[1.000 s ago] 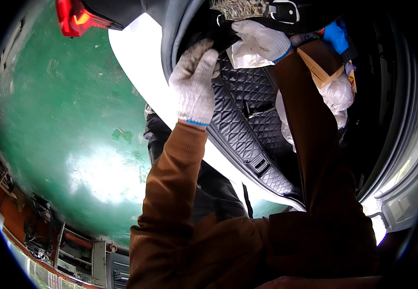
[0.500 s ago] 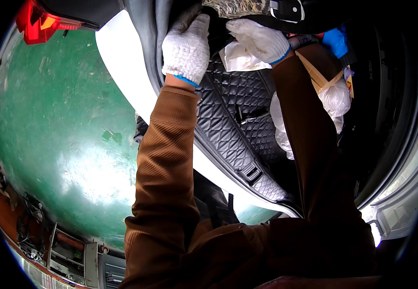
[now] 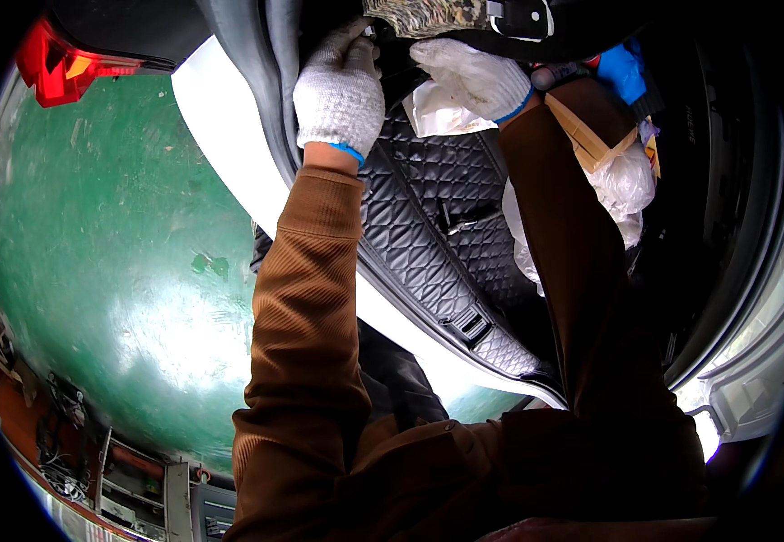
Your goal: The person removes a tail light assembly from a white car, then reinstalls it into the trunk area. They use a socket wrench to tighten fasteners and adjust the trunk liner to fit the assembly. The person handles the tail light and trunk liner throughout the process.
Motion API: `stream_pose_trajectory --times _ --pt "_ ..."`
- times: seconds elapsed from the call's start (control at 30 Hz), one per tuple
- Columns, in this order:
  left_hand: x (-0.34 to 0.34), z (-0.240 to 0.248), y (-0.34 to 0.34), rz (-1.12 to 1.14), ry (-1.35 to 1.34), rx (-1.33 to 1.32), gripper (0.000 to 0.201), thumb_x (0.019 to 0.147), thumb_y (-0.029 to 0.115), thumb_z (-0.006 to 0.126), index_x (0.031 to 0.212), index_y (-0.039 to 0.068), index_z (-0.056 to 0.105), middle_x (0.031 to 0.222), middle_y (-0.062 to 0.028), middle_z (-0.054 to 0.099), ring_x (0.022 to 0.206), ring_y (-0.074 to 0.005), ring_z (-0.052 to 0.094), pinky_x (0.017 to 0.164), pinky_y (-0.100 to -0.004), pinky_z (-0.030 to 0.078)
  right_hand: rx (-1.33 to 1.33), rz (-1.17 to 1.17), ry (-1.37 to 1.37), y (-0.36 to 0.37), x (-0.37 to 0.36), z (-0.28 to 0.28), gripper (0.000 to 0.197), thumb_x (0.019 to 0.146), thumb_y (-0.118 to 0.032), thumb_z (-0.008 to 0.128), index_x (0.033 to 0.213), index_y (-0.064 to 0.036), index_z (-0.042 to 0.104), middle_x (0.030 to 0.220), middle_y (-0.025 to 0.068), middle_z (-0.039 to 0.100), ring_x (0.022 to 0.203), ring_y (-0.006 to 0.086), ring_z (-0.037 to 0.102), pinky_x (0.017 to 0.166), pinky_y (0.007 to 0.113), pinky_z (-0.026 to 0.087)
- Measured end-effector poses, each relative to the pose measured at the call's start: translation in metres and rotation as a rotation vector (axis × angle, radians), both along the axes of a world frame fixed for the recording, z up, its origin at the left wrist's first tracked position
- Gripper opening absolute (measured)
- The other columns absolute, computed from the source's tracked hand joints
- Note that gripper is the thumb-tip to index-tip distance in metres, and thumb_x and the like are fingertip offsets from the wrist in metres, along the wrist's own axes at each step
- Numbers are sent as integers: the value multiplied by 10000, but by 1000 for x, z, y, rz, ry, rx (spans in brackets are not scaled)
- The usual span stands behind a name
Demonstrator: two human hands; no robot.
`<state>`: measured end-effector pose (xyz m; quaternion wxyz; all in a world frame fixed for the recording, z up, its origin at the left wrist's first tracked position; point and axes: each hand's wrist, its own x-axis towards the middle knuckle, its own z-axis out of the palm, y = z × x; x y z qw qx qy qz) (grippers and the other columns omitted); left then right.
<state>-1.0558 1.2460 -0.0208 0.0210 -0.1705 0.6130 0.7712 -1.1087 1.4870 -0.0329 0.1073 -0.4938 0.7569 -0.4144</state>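
Observation:
Both hands wear white knit gloves with blue cuffs and reach into a car's cargo area. My left hand is beside the grey rubber door seal. Its fingers are closed at a dark gap, with a small shiny bit by the fingertips; what they hold is hidden. To its right, my right hand has its fingers stretched out toward that gap, just under a camouflage-patterned item with a buckle-like fitting. White paper lies directly below the right hand.
Black quilted lining covers the cargo floor. An open cardboard box, clear plastic bags and a blue item lie on the right. A white bumper edge, red tail light and green floor are left.
Both hands have shifted slightly left in the picture, as has the whole view. A small shiny bit now shows by the left fingertips. The right hand keeps its pose.

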Motion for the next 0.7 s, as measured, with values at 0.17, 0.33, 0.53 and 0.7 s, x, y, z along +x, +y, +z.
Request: stream_pose_trajectory --times 0.17,0.33,0.53,0.7 --pt "-2 -10 1 -27 241 -438 234 1047 97 651 1248 38 756 1076 -138 776 943 -237 731 866 -340 590 -8 -64 -20 -4 5 1 725 1009 -406 749 1563 -12 498 1452 179 591 1151 281 687 994 399 587" --pt "-1 -9 0 -14 367 -501 233 1022 124 656 1223 85 766 1098 -213 775 975 -380 760 882 -415 598 -94 -98 -137 -11 9 -3 709 1008 -393 750 1558 -15 509 1443 179 598 1130 277 690 992 396 590" --pt "-2 -15 -4 -82 234 -188 245 1045 193 681 1254 92 760 1101 -177 789 1015 -308 764 935 -377 573 -48 -139 -122 -13 9 1 680 1005 -346 750 1554 -18 518 1448 189 601 1171 301 689 1013 407 585" --pt "-8 -5 -9 -115 57 -143 227 1062 203 686 1216 63 776 997 -61 757 929 -162 685 848 -295 540 312 -178 160 -12 12 30 650 1014 -327 739 1549 -27 525 1463 200 601 1253 333 677 1036 413 581"
